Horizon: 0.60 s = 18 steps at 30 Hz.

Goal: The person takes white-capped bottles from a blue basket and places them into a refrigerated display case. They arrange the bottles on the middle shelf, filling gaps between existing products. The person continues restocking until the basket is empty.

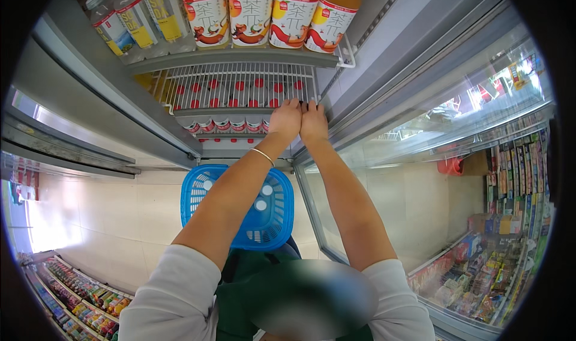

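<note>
Both hands meet at the right end of a white wire shelf [238,71] inside an upright display fridge. My left hand [287,119] rests over the shelf's grey front rail [220,111], its fingers bent. Right beside it, my right hand [314,121] is at the shelf's corner near the fridge's side wall. A small dark spot shows between the fingertips, too small to name. The fingers' undersides are hidden, so any grip is unclear. Through the wire grid show several red-capped bottles [239,86] below. Lower down stands a row of red-and-white containers [237,125].
Bottled tea [250,17] and clear soda bottles [135,26] line the shelf above. A blue plastic basket [282,224] with white-capped bottles [260,205] is below my forearms. The glass door [382,192] stands open at right. Stocked shelves [85,296] are at lower left.
</note>
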Tool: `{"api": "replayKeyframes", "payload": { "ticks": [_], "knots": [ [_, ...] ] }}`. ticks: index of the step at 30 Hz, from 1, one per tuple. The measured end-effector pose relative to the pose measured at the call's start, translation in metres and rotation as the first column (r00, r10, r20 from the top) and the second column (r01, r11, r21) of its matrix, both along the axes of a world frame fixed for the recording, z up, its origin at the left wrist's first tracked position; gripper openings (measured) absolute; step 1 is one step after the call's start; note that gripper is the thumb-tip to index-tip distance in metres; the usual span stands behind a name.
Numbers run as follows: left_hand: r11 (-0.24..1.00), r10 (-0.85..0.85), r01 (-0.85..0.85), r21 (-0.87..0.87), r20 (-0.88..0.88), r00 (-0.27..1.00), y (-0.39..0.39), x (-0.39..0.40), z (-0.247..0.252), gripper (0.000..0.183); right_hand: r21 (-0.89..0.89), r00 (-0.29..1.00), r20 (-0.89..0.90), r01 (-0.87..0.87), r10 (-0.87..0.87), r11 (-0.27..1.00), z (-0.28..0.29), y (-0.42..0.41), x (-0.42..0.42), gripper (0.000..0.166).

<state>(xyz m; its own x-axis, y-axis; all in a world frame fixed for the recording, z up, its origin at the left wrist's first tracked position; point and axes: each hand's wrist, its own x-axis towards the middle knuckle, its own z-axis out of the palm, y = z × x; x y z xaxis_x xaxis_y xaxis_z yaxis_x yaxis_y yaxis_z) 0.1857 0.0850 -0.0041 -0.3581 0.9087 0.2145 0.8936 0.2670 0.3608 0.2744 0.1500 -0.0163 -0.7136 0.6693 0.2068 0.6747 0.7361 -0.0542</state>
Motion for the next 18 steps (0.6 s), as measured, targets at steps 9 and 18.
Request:
{"api": "replayKeyframes", "payload": {
  "ticks": [9, 18],
  "knots": [
    [1.0, 0.018, -0.018, -0.021, -0.023, 1.0, -0.022, -0.023, -0.001, 0.021, -0.035, 0.999, 0.013, -0.031, 0.032, 0.999, 0.008, -0.024, -0.025, 0.034],
    [0.998, 0.058, -0.058, -0.034, -0.004, 0.998, -0.051, -0.052, 0.001, 0.022, -0.03, 0.998, -0.024, -0.056, 0.055, 0.998, 0.003, -0.05, -0.057, 0.033]
  ]
}}
